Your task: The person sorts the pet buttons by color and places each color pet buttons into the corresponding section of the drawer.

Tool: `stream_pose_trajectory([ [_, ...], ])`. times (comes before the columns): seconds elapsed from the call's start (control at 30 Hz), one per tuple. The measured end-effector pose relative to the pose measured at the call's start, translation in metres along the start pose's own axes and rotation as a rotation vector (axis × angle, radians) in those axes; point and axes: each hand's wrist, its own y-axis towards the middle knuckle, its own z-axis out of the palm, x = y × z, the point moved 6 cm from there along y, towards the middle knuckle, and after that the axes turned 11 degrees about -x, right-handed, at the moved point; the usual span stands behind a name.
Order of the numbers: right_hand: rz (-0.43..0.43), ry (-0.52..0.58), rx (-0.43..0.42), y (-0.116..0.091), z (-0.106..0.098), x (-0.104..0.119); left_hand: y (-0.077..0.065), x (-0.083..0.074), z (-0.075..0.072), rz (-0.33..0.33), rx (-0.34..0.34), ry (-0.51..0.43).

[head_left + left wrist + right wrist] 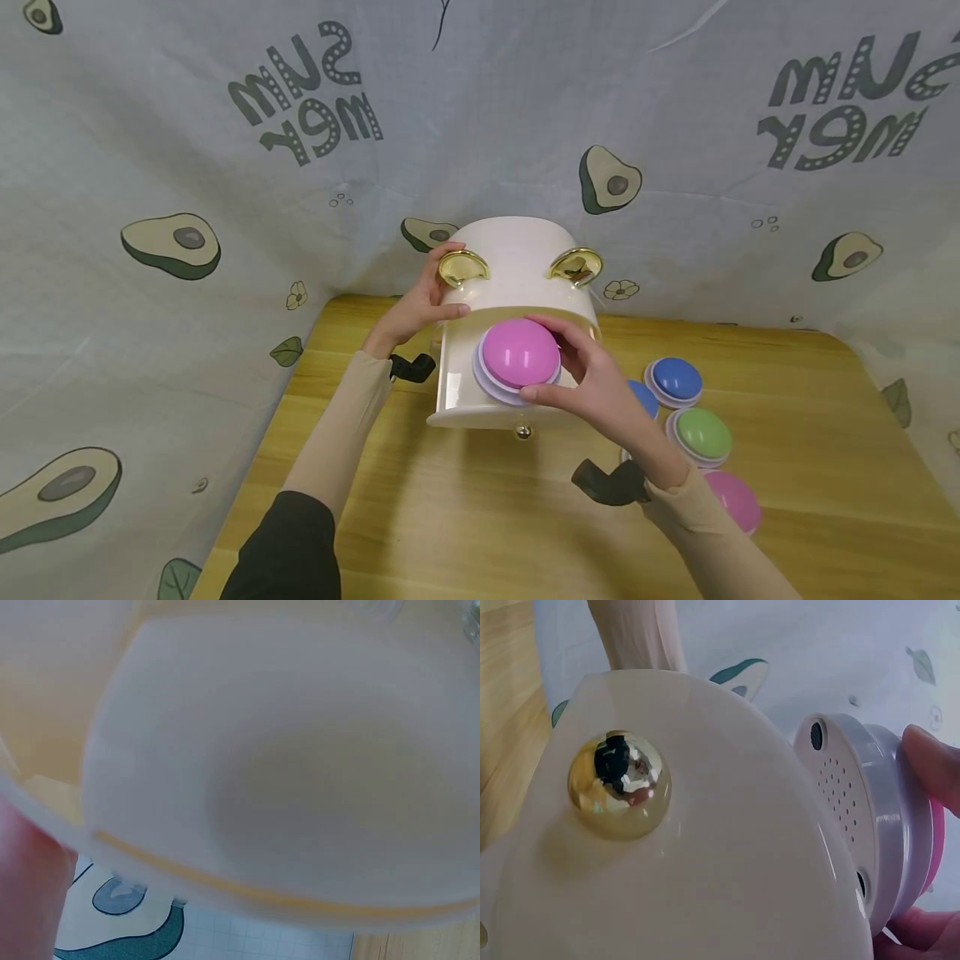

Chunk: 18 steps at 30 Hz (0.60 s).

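Observation:
A white box with two gold ears (517,237) stands at the back of the table, its drawer (450,367) pulled out. My left hand (423,304) holds the box's left side, thumb at the front rim and fingers by the left ear. Over the drawer, my right hand (588,375) grips a pink push button (520,354) with a pale lavender base. In the right wrist view the button's perforated underside (840,791) shows beside the drawer front (727,862) with its gold knob (620,786). A blurred white surface (300,750) fills most of the left wrist view.
To the right on the wooden table (810,400) lie a blue button (677,379), a green button (703,433) and another pink button (735,500). My right hand partly hides a second blue button (643,397). An avocado-print cloth (480,117) hangs behind.

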Motion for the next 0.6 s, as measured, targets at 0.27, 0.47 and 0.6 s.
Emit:
stream_pose_trajectory([
  [0.27,-0.004,0.009,0.046,0.010,0.014,0.003,0.001,0.000,-0.001,0.033,0.001,0.028],
  [0.47,-0.027,-0.033,0.069,0.016,0.021,0.005,0.000,0.000,-0.001,0.029,0.008,0.018],
  [0.6,-0.015,-0.076,0.073,0.018,0.023,0.006,0.000,0.000,0.000,0.028,0.007,0.014],
])
